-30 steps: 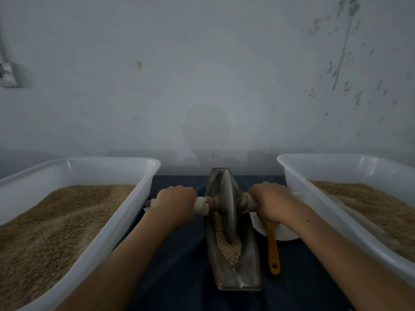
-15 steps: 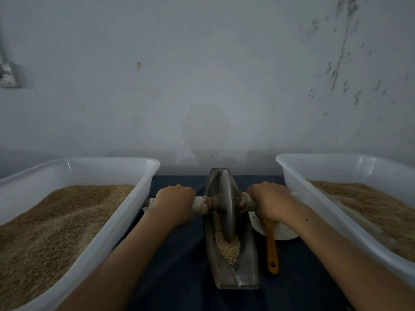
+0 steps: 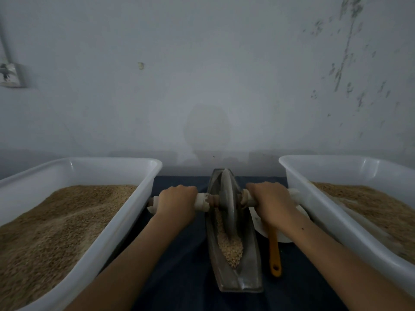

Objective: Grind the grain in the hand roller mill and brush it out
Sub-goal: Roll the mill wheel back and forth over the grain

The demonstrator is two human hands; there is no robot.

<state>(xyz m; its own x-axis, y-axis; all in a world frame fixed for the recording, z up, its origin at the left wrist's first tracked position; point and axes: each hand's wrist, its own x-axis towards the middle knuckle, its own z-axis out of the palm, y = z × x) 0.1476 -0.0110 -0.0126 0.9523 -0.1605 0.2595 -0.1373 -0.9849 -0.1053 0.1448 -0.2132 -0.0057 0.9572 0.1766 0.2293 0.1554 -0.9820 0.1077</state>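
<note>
Two hands on one axle, centre of the frame. My left hand (image 3: 177, 204) grips the wrapped handle (image 3: 202, 202) left of the wheel, fingers curled fully round it; my right hand (image 3: 269, 202) grips the matching handle on the right in the same way.

Item: grinding wheel (image 3: 227, 203), upright in the boat-shaped metal trough (image 3: 253, 265). Over the last second it has rolled slightly toward the far end, my hands going with it.

Item: grain (image 3: 231, 248), pale and coarse, heaped in the near part of the trough in front of the wheel. It looks only partly crushed, so I judge the grinding mid-course, with more passes due.

Item: brush, orange handle (image 3: 275, 252) only visible, lying on the dark bench cloth (image 3: 179, 265) just right of the trough, its head hidden under my right wrist. Untouched; brushing out not yet begun.

Item: white dish (image 3: 258, 221), beneath the brush.

Items: two white tubs of brown grain, left tub (image 3: 125, 221) and right tub (image 3: 314, 209), flanking the trough.
</note>
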